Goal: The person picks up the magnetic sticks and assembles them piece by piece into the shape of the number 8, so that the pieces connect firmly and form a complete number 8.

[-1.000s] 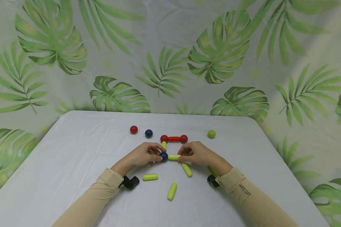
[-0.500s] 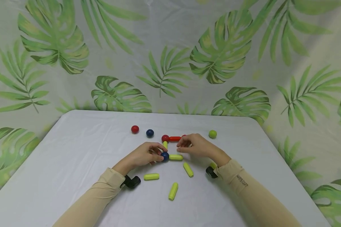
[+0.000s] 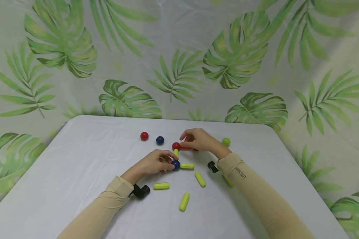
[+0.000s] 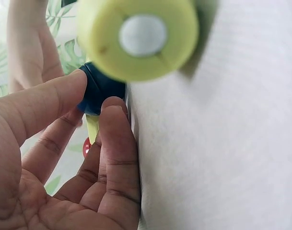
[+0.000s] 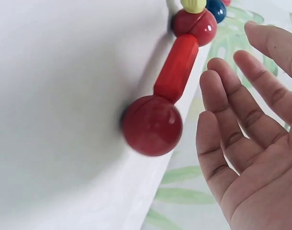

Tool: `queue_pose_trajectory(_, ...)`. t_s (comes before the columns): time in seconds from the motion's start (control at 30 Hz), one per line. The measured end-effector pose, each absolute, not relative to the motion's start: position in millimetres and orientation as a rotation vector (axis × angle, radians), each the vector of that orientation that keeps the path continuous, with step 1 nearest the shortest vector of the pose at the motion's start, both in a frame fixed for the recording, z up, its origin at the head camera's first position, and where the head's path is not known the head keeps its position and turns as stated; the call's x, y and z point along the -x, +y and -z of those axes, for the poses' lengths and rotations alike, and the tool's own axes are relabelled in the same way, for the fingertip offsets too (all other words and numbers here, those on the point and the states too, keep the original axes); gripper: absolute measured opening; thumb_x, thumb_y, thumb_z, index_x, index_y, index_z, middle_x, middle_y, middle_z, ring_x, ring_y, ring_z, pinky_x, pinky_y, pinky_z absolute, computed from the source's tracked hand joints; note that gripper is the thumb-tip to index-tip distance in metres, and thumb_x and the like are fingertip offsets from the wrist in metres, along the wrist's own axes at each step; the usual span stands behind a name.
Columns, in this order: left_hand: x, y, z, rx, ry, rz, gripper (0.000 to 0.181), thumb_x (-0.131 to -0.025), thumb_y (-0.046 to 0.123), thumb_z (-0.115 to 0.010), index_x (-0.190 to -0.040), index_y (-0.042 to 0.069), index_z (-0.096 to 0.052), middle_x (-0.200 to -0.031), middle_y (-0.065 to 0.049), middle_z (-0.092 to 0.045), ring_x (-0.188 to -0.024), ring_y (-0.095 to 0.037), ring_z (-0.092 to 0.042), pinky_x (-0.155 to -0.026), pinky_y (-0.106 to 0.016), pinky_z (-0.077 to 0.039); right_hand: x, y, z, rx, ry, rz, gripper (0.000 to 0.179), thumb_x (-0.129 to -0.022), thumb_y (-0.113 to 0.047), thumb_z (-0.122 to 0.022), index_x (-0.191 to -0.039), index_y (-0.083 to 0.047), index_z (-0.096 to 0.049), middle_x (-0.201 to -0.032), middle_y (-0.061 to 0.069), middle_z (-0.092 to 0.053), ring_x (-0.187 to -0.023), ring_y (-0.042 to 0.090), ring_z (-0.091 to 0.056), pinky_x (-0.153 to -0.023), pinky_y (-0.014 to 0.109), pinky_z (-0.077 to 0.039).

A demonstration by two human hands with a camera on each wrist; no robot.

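My left hand (image 3: pixel 153 164) pinches a dark blue ball (image 3: pixel 176 165) between thumb and fingers. From this ball one yellow-green stick (image 3: pixel 187 166) extends to the right, and another yellow-green stick (image 3: pixel 176 152) leads back to a red ball (image 3: pixel 176 146). A red stick (image 5: pixel 176 69) joins that ball to a second red ball (image 5: pixel 152 125). My right hand (image 3: pixel 201 139) hovers over the red stick with its fingers loosely bent and holding nothing; in the head view it covers the second red ball.
Loose on the table (image 3: pixel 107 146) are a red ball (image 3: pixel 144 136), another blue ball (image 3: pixel 160 140) and a green ball (image 3: pixel 226 142). Nearer lie yellow-green sticks (image 3: pixel 161 186), (image 3: pixel 184 201), (image 3: pixel 200 179), with one more partly under the right forearm. A leaf-print cloth (image 3: pixel 179 66) hangs behind.
My right hand has let go of the right-hand yellow-green stick and moved back and up to over the red stick. My left hand keeps its pinch on the blue ball.
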State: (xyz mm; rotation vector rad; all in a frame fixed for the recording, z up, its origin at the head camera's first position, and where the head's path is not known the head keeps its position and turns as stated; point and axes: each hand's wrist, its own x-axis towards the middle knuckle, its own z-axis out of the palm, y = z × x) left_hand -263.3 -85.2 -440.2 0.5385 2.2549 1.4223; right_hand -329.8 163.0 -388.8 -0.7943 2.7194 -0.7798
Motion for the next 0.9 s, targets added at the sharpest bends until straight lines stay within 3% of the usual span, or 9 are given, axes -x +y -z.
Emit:
queue_pose_trajectory(0.23, 263.4, -84.2, 441.0, -0.540, 2.249, -1.421, 0.029, -0.099, 0.010, -0.076, -0.129, 0.010, -0.075, -0.109, -0.011, -0.071, -0.088, -0.019, -0.065, -0.076, -0.029, -0.060, 344.9, 146.6, 389.7, 0.785, 2.739, 0.752, 0.038, -0.102, -0.030, -0.074, -0.132, -0.007, -0.070, -0.105, 0.008, -0.077, -0.094, 0.019, -0.070, -0.093, 0.037, -0.058)
queue_pose_trajectory(0.9, 264.1, -85.5, 440.8, -0.559, 2.248, -1.432, 0.028, -0.099, 0.010, -0.076, -0.127, 0.008, -0.075, -0.106, -0.010, -0.072, -0.086, -0.016, -0.065, -0.074, -0.029, -0.061, 364.3, 104.0, 392.6, 0.763, 2.691, 0.593, 0.040, -0.105, -0.033, -0.072, -0.142, -0.018, -0.068, -0.120, 0.012, -0.077, -0.106, 0.024, -0.071, -0.106, 0.043, -0.056)
